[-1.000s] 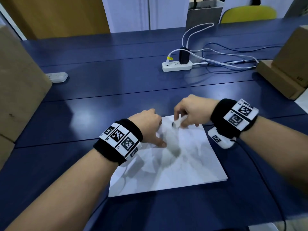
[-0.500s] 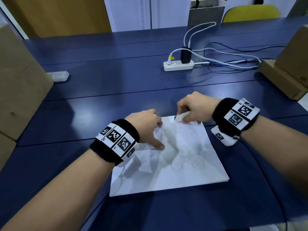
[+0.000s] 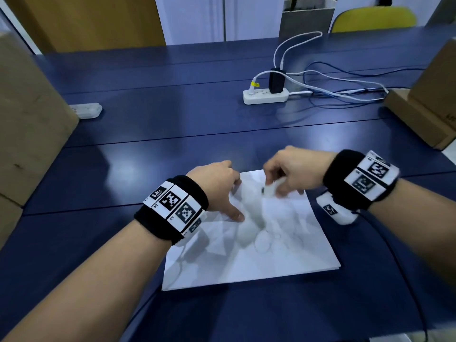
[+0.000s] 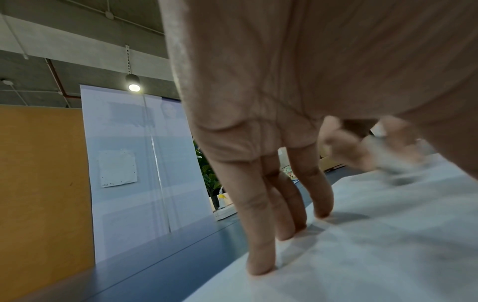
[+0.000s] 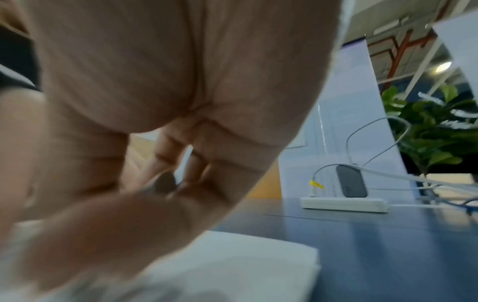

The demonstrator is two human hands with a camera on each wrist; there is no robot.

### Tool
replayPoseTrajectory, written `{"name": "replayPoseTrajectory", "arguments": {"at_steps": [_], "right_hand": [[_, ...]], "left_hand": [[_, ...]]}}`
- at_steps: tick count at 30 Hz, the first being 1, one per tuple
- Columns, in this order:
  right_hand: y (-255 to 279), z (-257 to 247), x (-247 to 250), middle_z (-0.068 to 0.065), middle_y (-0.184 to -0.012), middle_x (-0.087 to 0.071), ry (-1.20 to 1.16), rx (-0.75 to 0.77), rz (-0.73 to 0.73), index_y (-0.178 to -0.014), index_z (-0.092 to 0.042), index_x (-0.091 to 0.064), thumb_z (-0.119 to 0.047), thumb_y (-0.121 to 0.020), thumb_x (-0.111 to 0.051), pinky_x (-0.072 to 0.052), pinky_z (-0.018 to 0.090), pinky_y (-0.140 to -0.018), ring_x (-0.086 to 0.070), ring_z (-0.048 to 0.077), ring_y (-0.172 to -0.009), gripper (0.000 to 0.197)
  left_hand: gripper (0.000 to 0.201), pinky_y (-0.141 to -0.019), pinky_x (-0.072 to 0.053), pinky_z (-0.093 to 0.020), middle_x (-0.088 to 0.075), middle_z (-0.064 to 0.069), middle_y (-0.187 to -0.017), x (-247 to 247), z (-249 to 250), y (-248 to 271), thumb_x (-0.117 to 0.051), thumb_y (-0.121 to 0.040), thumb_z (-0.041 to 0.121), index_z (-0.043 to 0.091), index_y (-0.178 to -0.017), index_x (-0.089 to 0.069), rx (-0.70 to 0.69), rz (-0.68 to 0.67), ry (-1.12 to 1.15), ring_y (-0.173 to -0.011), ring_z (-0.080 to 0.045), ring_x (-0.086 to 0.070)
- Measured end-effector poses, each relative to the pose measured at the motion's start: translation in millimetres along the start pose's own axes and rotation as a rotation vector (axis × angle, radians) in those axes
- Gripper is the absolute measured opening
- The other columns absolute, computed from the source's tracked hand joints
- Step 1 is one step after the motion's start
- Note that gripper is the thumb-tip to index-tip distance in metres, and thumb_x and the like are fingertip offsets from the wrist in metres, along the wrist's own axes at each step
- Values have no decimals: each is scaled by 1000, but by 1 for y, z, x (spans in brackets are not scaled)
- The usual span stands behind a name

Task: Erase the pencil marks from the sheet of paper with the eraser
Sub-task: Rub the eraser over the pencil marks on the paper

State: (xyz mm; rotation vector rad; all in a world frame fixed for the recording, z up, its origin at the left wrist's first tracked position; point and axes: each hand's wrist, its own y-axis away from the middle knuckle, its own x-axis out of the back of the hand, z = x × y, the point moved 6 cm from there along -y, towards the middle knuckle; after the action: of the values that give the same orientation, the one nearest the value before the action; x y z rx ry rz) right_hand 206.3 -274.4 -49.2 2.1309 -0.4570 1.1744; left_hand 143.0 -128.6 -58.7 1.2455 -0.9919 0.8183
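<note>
A white sheet of paper (image 3: 259, 255) lies on the blue table (image 3: 172, 124) in front of me. My left hand (image 3: 222, 188) presses its far left part flat with straight fingers (image 4: 258, 255) and the thumb (image 3: 234, 214). My right hand (image 3: 293, 174) pinches a white eraser (image 3: 270, 189) and holds it down on the sheet near the far edge; hand and eraser are blurred. In the left wrist view the eraser (image 4: 393, 161) shows as a pale smear beyond the fingers. Faint pencil marks are barely visible mid-sheet.
A white power strip (image 3: 265, 95) with a black charger and cables sits at the back middle. Another strip (image 3: 86, 110) lies far left. Cardboard boxes stand at the left (image 3: 27, 124) and right (image 3: 429, 104). A cable runs along my right forearm.
My right hand has rubbed the eraser back and forth over the sheet's far part, now shifted slightly nearer and blurred. The left hand has stayed pressed on the paper.
</note>
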Motion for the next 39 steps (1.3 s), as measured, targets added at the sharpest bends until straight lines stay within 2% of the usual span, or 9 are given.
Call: {"name": "replayPoseTrajectory", "arguments": {"at_steps": [3, 6, 9, 16, 23, 29, 32, 35, 39], "right_hand": [[10, -9, -16, 0, -74, -70, 21, 29, -167, -76, -28, -68, -16, -69, -82, -52, 30, -47, -66, 29, -51, 20], [-5, -2, 3, -6, -67, -60, 73, -14, 8, -82, -25, -66, -16, -74, -80, -54, 31, -46, -68, 29, -54, 18], [-11, 3, 16, -2, -80, -62, 96, -36, 161, -73, -30, -53, -14, -80, -73, -54, 29, -43, -69, 27, -65, 27], [7, -10, -7, -7, -68, -67, 50, 65, -105, -79, -24, -67, -15, -74, -80, -47, 24, -42, -61, 22, -43, 16], [-13, -1, 14, -2, -73, -68, 97, -30, 158, -75, -26, -57, -16, -81, -71, -51, 30, -47, -67, 22, -51, 18], [-4, -15, -3, -5, -71, -68, 83, 81, -54, -79, -25, -65, -14, -77, -78, -53, 29, -48, -67, 24, -49, 17], [-18, -9, 13, -2, -78, -71, 103, 27, 59, -78, -24, -65, -13, -77, -76, -57, 33, -50, -68, 22, -49, 16], [-18, -7, 18, -4, -80, -73, 94, 18, 138, -76, -23, -64, -10, -79, -71, -57, 32, -47, -63, 6, -50, 16], [1, -15, -13, -6, -73, -72, 26, 97, -140, -84, -24, -70, -18, -75, -80, -58, 34, -52, -67, 26, -60, 14]], "left_hand": [[75, -68, -49, -33, -43, 7, -102, 0, 0, -1, -77, -55, 72, 26, -110, -58, -2, -2, -8, -87, -17, -54], [76, -69, -50, -34, -43, 8, -101, 0, 0, -1, -77, -55, 72, 27, -112, -58, -6, 6, -2, -86, -17, -53], [75, -70, -51, -34, -43, 8, -103, 0, 0, -1, -77, -56, 71, 28, -115, -57, -8, 5, -7, -85, -16, -52], [70, -68, -50, -33, -44, 6, -101, 1, 1, -1, -77, -55, 71, 25, -104, -60, 0, 6, -15, -84, -16, -52], [76, -71, -51, -35, -40, 8, -99, 0, 0, -2, -77, -55, 72, 26, -112, -58, -6, 6, -18, -84, -16, -49], [80, -68, -49, -34, -42, 7, -99, 0, 1, -3, -77, -53, 73, 25, -115, -59, -13, 12, -28, -84, -17, -51], [79, -67, -47, -33, -42, 7, -101, 0, 1, -2, -77, -55, 72, 26, -116, -58, -13, 11, -22, -83, -16, -50], [79, -69, -50, -35, -42, 7, -100, 0, 0, -2, -77, -54, 73, 26, -115, -58, -1, 9, -20, -84, -17, -51], [79, -72, -53, -38, -43, 6, -101, 0, -1, -2, -77, -53, 73, 25, -113, -60, 2, 6, -25, -85, -18, -52]]}}
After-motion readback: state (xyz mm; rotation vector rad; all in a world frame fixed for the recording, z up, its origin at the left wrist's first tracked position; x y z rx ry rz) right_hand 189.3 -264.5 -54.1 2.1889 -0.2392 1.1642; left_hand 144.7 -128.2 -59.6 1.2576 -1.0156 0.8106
